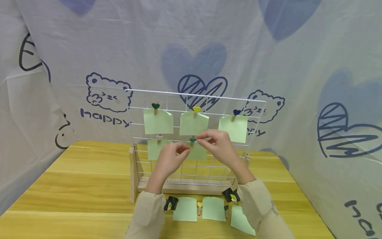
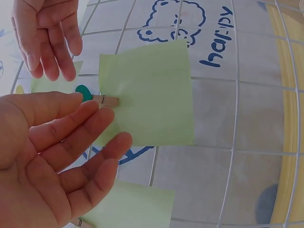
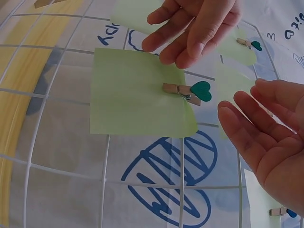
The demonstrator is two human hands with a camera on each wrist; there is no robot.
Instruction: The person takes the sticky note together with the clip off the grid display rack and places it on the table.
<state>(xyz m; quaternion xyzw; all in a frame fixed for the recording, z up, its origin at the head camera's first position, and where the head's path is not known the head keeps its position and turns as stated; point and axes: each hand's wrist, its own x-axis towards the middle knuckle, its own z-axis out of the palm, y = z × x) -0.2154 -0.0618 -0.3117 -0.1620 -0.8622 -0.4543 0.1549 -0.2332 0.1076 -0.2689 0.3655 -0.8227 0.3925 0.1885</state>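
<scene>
A green paper note [image 1: 197,153] hangs on the lower row of a white wire grid [image 1: 167,94]. It is held there by a wooden clip with a teal heart [image 3: 200,91]. My right hand [image 1: 220,146] is beside the clip, fingers relaxed and apart from it in the right wrist view. Left of the note, my left hand [image 1: 171,157] has loosely bent fingers and holds nothing; its fingertips [image 2: 107,116] lie close to the clip in its wrist view. Another lower note [image 1: 153,151] with a white heart clip [image 1: 159,137] is partly behind the left hand.
Three notes hang above, including one under a yellow heart clip [image 1: 196,109]. The grid stands on a wooden base [image 1: 185,188]. Loose notes [image 1: 185,209], a yellow heart clip [image 1: 199,205] and a green one [image 1: 226,209] lie on the wooden table [image 1: 89,166] in front.
</scene>
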